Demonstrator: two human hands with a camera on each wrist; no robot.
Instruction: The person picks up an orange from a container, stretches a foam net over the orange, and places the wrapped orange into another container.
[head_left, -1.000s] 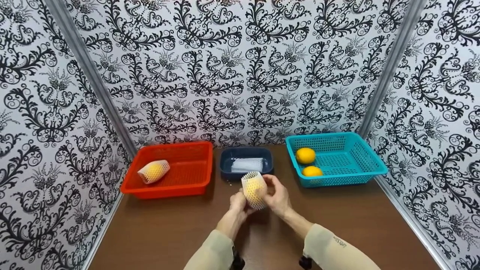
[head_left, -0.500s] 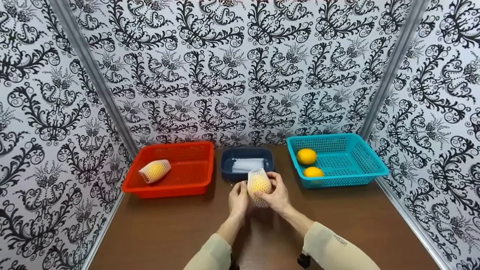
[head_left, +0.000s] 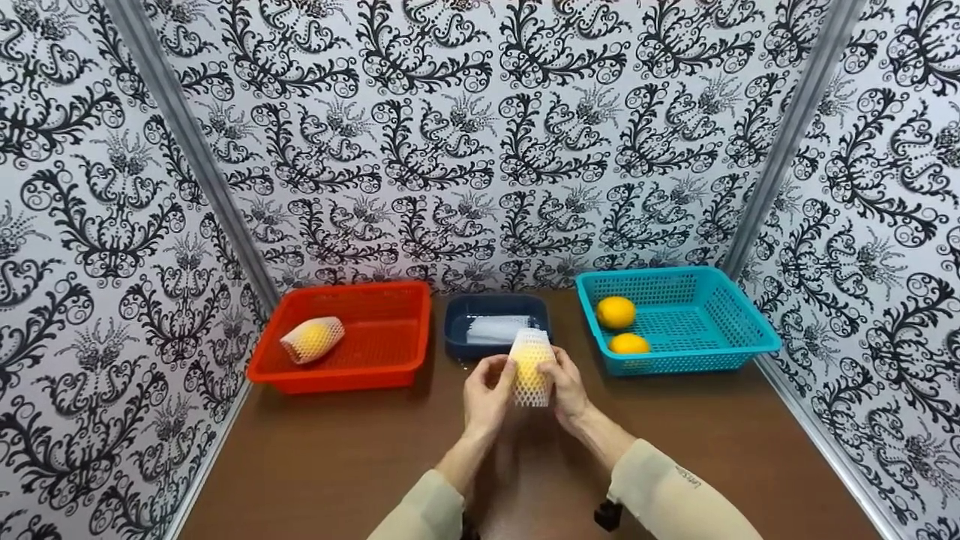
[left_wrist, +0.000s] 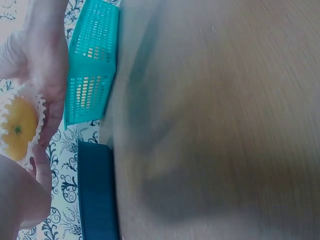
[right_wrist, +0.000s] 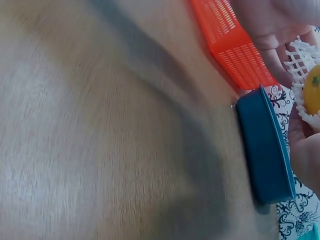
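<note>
An orange in a white foam net sleeve (head_left: 534, 391) stands upright between my two hands, above the table. My left hand (head_left: 486, 397) pinches its left side with thumb and fingers. On the other side, my right hand (head_left: 571, 394) grips it, thumb across the front of the net. From the left wrist view, the bare end of the orange (left_wrist: 20, 127) with its green stem spot shows through the sleeve's open, jagged end. Behind the hands, a small dark blue tray (head_left: 454, 341) holds a stack of white net sleeves (head_left: 496, 330).
A red basket (head_left: 382, 375) at the left contains one netted orange (head_left: 313, 340). To the right stands a teal basket (head_left: 694, 364) with two bare oranges (head_left: 616, 312) along its left side. Patterned walls (head_left: 480, 150) enclose the brown table (head_left: 360, 457).
The netted orange has shifted slightly right and turned from tilted to upright. My left hand has moved from under it to its left side, while my right thumb now lies higher on the net.
</note>
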